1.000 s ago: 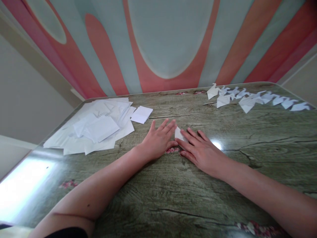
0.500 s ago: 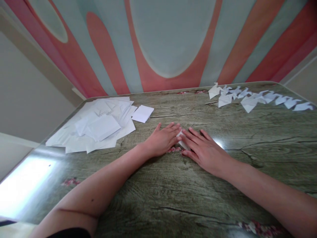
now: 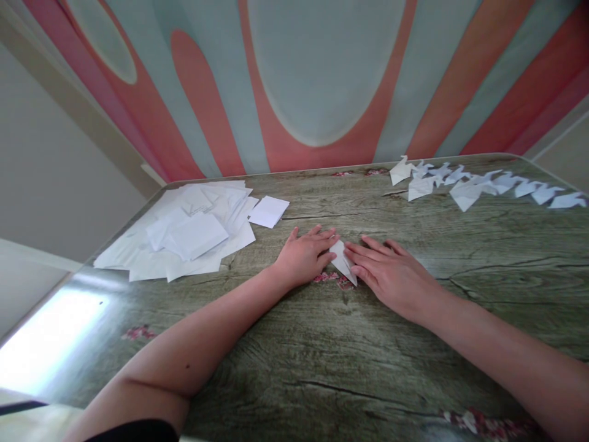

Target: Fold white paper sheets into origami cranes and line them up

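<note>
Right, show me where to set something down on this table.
Bare wood-print tabletop lies between the left forearm and right forearm, and between the right forearm and the origami birds. Crowded: far left, under the paper pile, and mid-table, where the left hand and right hand flank the folded paper.

Folded piece [image 3: 341,260] — matt paper; tabletop [image 3: 294,350] — glossy, wood-grained.

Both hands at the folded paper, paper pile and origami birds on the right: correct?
Not quite. The head view shows the paper pile on the left. The left hand and right hand are at the folded paper, and the origami birds on the right.
</note>
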A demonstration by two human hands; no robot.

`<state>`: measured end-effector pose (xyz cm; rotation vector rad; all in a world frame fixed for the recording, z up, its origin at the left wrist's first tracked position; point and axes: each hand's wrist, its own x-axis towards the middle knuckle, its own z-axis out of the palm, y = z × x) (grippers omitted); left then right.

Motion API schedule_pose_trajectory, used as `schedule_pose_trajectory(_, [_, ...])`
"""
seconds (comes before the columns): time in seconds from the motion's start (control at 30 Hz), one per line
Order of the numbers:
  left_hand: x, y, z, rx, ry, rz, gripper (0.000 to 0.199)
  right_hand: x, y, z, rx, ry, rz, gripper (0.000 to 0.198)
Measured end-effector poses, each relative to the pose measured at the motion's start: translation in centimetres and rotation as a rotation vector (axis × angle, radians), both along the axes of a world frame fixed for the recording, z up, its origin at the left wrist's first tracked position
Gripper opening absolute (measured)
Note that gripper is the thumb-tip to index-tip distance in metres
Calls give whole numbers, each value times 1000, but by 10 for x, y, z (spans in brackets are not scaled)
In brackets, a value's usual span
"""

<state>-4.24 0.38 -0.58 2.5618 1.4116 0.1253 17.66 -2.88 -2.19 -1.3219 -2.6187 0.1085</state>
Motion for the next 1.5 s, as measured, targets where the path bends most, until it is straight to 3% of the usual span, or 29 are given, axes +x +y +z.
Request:
schedule_pose_trajectory(0.23, [-1, 0, 1, -35, 21, 1, 46, 8, 5, -2, 95, 16, -29, 38])
schedule_pose_trajectory(0.43, [-6, 1, 4, -45, -37, -80, 53, 11, 15, -13, 134, 223, -43, 30])
schedule_pose_trajectory(0.7, [2, 17, 40, -11, 63, -295, 43, 12, 28, -20, 90, 413, -33, 25])
schedule_pose_trajectory(0.8, [13, 25, 51, -90, 152, -373, 40, 12, 29, -20, 71, 455, -21, 25])
schedule_pose_trajectory(0.93, [22, 35, 54, -184, 260, -371, 36, 11, 28, -17, 26, 515, -26, 25])
schedule_pose_trajectory(1.1, [26, 40, 51, -141, -101, -187, 9, 5, 22, -5, -133, 662, -122, 35])
schedule_pose_trajectory(1.2, [31, 33, 45, -36, -361, -91, 9, 3, 19, 5, -173, 754, -232, 38])
schedule_pose_trajectory(1.27, [31, 27, 41, 53, -517, -96, 10, 3, 19, 14, -101, 773, -272, 20])
schedule_pose_trajectory(1.33, [29, 20, 37, 153, -546, -151, 9, 5, 18, 23, 69, 732, -245, 9])
schedule_pose_trajectory(1.43, [21, 13, 32, 330, -401, -210, 14, 2, 14, 32, 319, 500, -85, 12])
schedule_pose_trajectory(1.5, [17, 10, 28, 414, -223, -260, 20, -4, 10, 30, 372, 300, 31, 17])
